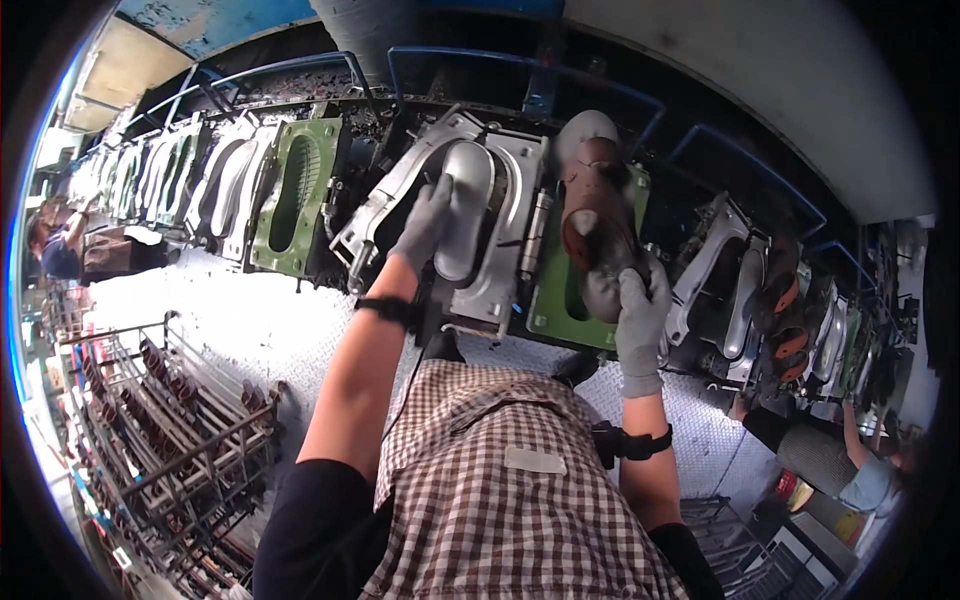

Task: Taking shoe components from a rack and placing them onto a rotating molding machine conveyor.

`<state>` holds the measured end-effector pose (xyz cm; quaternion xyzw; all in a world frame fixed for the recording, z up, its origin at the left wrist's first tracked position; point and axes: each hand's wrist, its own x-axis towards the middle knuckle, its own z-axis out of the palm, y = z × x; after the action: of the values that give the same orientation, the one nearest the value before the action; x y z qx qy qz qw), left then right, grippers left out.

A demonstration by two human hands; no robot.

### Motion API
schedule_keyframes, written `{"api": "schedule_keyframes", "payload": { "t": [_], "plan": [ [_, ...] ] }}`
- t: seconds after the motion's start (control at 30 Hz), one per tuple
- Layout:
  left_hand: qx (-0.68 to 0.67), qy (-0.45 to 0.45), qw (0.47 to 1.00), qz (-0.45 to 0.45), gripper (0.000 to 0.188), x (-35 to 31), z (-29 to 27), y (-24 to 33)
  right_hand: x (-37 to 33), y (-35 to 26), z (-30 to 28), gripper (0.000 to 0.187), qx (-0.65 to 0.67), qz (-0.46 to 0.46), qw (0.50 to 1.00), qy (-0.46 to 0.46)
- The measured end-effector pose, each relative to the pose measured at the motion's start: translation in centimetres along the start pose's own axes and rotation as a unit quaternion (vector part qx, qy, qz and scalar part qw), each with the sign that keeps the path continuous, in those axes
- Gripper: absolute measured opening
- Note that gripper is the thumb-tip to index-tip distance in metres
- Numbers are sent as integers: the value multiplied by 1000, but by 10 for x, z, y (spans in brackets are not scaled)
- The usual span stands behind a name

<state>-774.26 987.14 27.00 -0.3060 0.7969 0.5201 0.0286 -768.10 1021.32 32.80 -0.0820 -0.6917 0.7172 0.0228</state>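
Observation:
My left hand, in a grey glove, lies against the left edge of a smooth silver foot-shaped metal piece. Its fingers look stretched along that edge rather than wrapped round it. This piece sits between the spread halves of a silver metal mould. To the right, my gloved right hand grips the near end of a grey shoe last, thumb and fingers on it. A brown strappy sandal upper is fitted round the last. Beneath them is a green mould plate with a sole-shaped hollow, partly covered.
More moulds run both ways, including a green one at left and silver ones at right. Blue rails stand behind. A metal rack holds brown pieces at lower left. Other people work at both far sides.

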Motion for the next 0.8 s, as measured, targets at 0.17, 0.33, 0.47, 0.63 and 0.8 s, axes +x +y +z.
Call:
{"api": "schedule_keyframes", "payload": {
  "t": [0.17,0.33,0.47,0.63,0.8],
  "plan": [
    [-354,-209,910,-49,67,34,9,-22,27,6,101,34,-12,8,998,61],
    [-286,-243,926,38,57,16,-5,-53,58,7,164,34,-410,-266,867,99],
    [-264,-201,934,132,57,-9,-24,-85,23,16,211,24,-344,-267,890,-138],
    [-485,-240,812,-221,73,-74,-57,-107,-69,34,222,27,-390,-196,819,-371],
    [-291,-191,934,-79,66,-62,-74,-88,-47,41,196,39,-307,-211,919,-133]
  ]
}}
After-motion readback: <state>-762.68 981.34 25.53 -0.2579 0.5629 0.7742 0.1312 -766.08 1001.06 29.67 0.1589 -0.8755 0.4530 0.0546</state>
